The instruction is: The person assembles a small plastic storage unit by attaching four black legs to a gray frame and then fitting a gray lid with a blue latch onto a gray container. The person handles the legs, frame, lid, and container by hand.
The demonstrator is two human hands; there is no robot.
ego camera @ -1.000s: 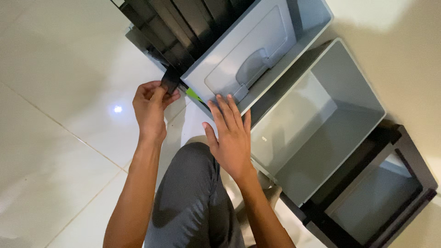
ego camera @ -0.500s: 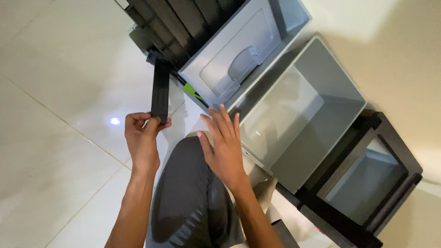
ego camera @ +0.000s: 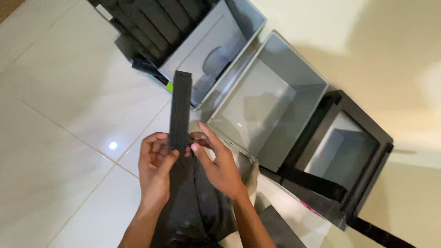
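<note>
Head view, looking down at a seated person's lap and a white tiled floor (ego camera: 55,138). A long, flat black plastic strip (ego camera: 180,108) stands nearly upright at centre frame, its lower end held between both hands and its upper end overlapping the edge of the drawers above. The left hand (ego camera: 156,167) clamps the strip's lower end, thumb on the near face and fingers curled behind it. The right hand (ego camera: 219,165) meets the same end from the right; its thumb and forefinger tips rest at the strip's edge, the other fingers loosely spread. Above, an open grey plastic drawer (ego camera: 206,55) lies at upper centre, with a stack of black plastic panels (ego camera: 142,27) at upper left. A second, empty grey plastic drawer (ego camera: 266,101) sits right of centre, just beside a black rectangular frame (ego camera: 349,156) at right.
</note>
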